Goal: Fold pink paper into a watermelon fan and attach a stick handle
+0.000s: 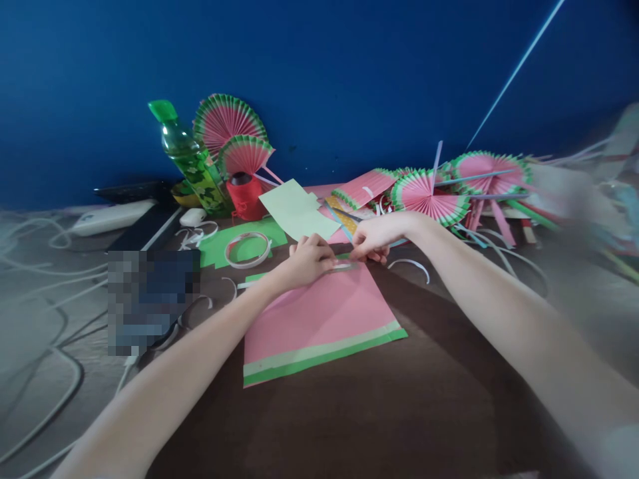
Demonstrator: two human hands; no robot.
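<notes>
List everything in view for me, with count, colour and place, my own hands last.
Paper sheet: 1, pink with green border, tabletop centre
Shiny strip: 1, whitish, between the hands
Tape roll: 1, whitish, on green paper
Green paper: pieces, green, left of centre
Pale sheet: 1, pale green, behind the hands
Folded fans: at least 4, pink and green, back left and right
Bottle: 1, green, back left
Container: 1, red, beside bottle
Cables: several, whitish and dark, left
Device: 1, dark, left, partly pixelated
Tabletop: 1, brown, below
Wall: 1, blue, behind
Hands: 2, bare, left and right, at sheet's far edge
</notes>
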